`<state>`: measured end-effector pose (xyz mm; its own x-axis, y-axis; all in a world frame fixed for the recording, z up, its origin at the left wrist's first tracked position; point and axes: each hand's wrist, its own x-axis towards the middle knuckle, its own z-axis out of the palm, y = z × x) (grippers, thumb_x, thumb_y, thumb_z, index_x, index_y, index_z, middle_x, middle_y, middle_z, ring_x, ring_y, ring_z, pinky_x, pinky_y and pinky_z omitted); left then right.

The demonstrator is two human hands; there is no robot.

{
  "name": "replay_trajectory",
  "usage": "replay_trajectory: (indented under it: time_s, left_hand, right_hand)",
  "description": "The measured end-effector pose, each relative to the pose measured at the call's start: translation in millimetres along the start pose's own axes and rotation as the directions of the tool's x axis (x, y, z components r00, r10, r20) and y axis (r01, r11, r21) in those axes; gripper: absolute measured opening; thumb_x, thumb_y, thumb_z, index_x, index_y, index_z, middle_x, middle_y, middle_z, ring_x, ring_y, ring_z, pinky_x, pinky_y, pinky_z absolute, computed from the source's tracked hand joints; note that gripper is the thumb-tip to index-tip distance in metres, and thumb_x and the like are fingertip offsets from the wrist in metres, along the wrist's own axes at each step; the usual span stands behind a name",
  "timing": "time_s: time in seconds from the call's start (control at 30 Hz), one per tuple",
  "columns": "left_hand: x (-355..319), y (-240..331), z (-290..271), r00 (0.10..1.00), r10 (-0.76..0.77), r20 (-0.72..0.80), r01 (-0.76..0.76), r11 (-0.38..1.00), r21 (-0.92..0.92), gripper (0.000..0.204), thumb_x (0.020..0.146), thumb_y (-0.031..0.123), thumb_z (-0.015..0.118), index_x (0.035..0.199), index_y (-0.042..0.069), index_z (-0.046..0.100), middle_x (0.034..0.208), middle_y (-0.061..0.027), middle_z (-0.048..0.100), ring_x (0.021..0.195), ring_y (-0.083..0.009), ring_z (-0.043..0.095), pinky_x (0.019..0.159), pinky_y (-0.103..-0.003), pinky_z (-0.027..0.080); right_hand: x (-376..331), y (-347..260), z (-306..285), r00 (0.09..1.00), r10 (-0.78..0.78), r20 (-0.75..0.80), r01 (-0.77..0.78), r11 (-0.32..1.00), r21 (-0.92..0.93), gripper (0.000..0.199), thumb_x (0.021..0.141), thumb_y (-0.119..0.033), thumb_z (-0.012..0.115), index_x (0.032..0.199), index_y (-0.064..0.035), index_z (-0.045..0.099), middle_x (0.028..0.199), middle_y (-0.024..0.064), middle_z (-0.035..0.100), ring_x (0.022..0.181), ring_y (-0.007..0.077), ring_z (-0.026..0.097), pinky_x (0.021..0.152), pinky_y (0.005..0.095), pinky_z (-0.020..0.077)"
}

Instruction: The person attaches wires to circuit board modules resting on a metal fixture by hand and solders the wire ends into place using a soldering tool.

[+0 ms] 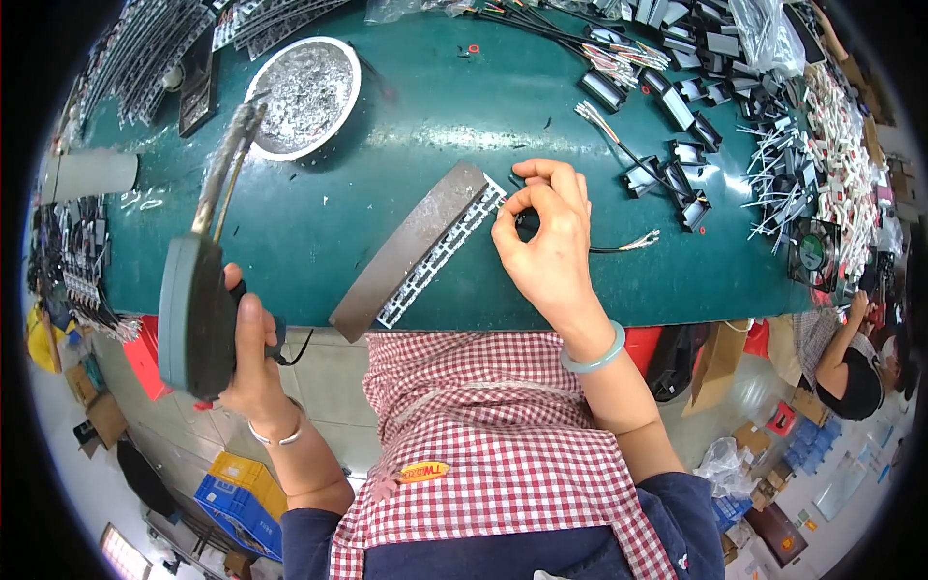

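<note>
Nearest to me, my left hand [253,362] is closed around the thick grey-black handle of a soldering gun [198,290], held out over the near edge of the green table [580,126]; its long metal tip points away from me, toward the round solder pot [304,95]. My right hand [546,246] hovers over the table near its front edge, thumb and forefinger pinched together on something small that I cannot make out; the other fingers curl loosely. A pale green bangle [594,356] sits on that wrist, and my checked red-and-white apron [483,445] fills the space below.

Just left of the right hand lies a long grey metal bar [411,246], set on a slant, with a row of small white parts [440,253] lined up along its right edge; the fingertips are close to the upper end of that row. To the right of the hand a thin black wire [623,246] with bare ends lies flat on the table.

Farther out, the solder pot holds dull silvery metal. Beyond and to the right, black components with coloured leads [677,106] lie scattered, and a heap of white parts [836,164] runs along the right edge beside a small fan [812,253]
</note>
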<state>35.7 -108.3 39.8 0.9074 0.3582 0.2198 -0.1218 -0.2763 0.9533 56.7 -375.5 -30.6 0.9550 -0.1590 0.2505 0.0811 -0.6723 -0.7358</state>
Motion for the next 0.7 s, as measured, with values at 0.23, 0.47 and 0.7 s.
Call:
replay_trajectory:
  time_s: [0.23,0.47,0.7]
  left_hand:
    - [1,-8,-4,0.999,0.053,-0.006,-0.053,0.998,-0.042,0.03,0.088,-0.001,0.064,0.118,-0.004,0.062,0.101,-0.0088,0.065,0.06,-0.0075,0.05,0.053,-0.021,0.039]
    - [-34,-23,-5,0.965,0.249,-0.078,-0.252,0.967,-0.028,0.025,0.09,-0.001,0.061,0.113,-0.01,0.061,0.112,-0.0151,0.068,0.057,-0.0084,0.046,0.053,-0.024,0.037]
    - [-71,-28,-6,0.994,0.043,-0.099,-0.037,0.998,0.055,0.027,0.091,0.003,0.063,0.115,-0.009,0.061,0.08,-0.0056,0.06,0.058,-0.0075,0.042,0.051,-0.024,0.032]
  right_hand:
    - [3,0,-1,1.0,-0.014,-0.003,0.014,1.0,0.011,0.01,0.071,0.003,0.067,0.075,-0.0024,0.059,0.112,0.0117,0.058,0.104,0.0293,0.053,0.088,0.0404,0.0387]
    - [-10,7,-3,0.989,-0.105,-0.105,0.122,0.978,0.169,0.014,0.076,0.004,0.068,0.085,0.0002,0.058,0.112,0.0151,0.058,0.101,0.0347,0.054,0.085,0.0415,0.0454]
    - [-38,12,-31,0.948,-0.113,-0.298,0.145,0.986,0.086,0.013,0.077,0.004,0.069,0.084,-0.0008,0.06,0.105,0.0139,0.061,0.096,0.0324,0.056,0.08,0.0395,0.047]
